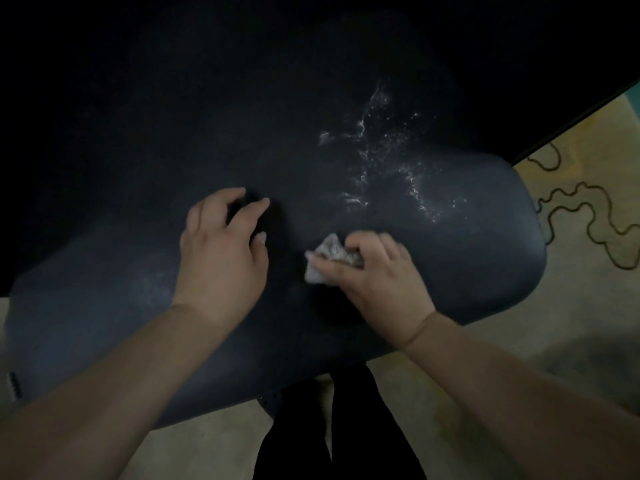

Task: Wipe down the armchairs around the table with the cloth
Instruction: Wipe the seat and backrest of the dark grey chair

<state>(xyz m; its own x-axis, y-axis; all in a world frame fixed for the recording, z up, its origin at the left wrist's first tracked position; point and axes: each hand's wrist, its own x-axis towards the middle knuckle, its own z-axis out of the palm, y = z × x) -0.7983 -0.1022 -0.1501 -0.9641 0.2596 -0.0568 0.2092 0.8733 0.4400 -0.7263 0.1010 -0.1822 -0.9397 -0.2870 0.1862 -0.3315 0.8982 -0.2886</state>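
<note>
Forearms nearest. Right hand [375, 271] fingers curled, pinching crumpled cloth [329, 258] against dark armchair [467, 254] padding. Left hand [221, 244] fingers spread, bracing beside it. White smears [377, 157] beyond right fingertips: sweep outward there next, firm pressure, I judge.

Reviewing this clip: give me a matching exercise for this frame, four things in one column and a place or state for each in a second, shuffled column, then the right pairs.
Things:
1. left hand
2. right hand
3. cloth
4. white specks

Places or states:
A. crumpled, held against the dark armchair
B. scattered on the dark surface beyond the cloth, unwiped
C. rests on the armchair, fingers spread, holds nothing
D. grips the cloth

Pairs: 1-C, 2-D, 3-A, 4-B
</note>
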